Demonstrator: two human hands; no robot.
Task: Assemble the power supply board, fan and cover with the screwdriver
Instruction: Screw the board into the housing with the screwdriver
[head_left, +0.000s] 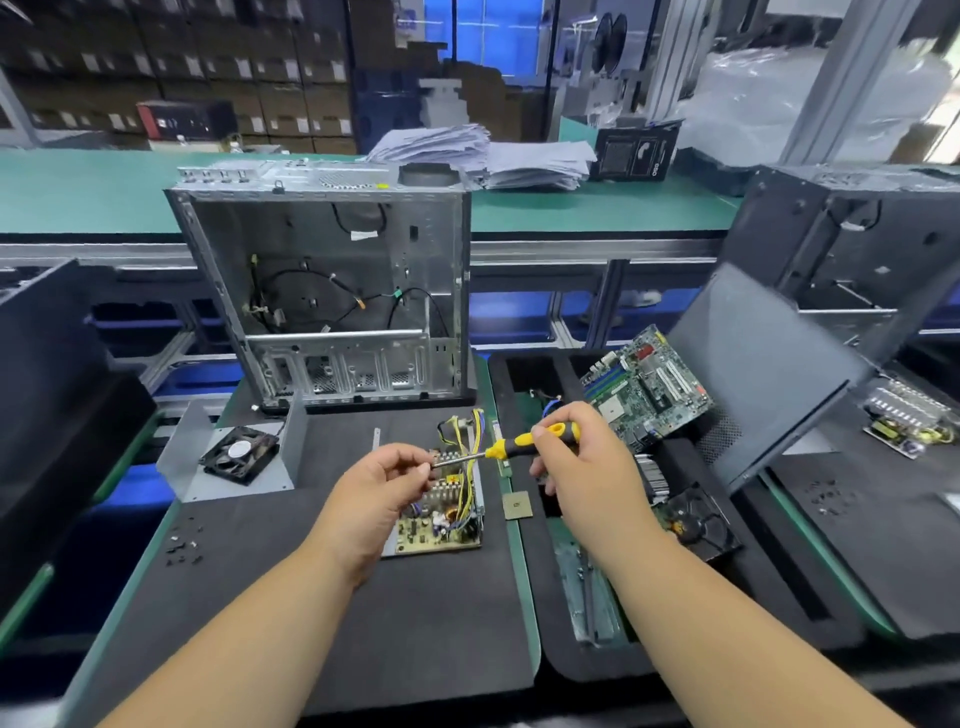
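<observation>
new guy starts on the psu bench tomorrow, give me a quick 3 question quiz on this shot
1. True or false: the fan is already screwed onto the power supply board.
2. Which hand grips the yellow and black handle of the screwdriver?
A. left hand
B. right hand
C. neither
3. Fill in: the left hand pinches at the screwdriver's metal ____.

Key:
1. False. The fan lies on the bent metal cover to the left, apart from the board.
2. B, the right hand.
3. Tip. Whether a screw sits there is too small to tell.
</observation>
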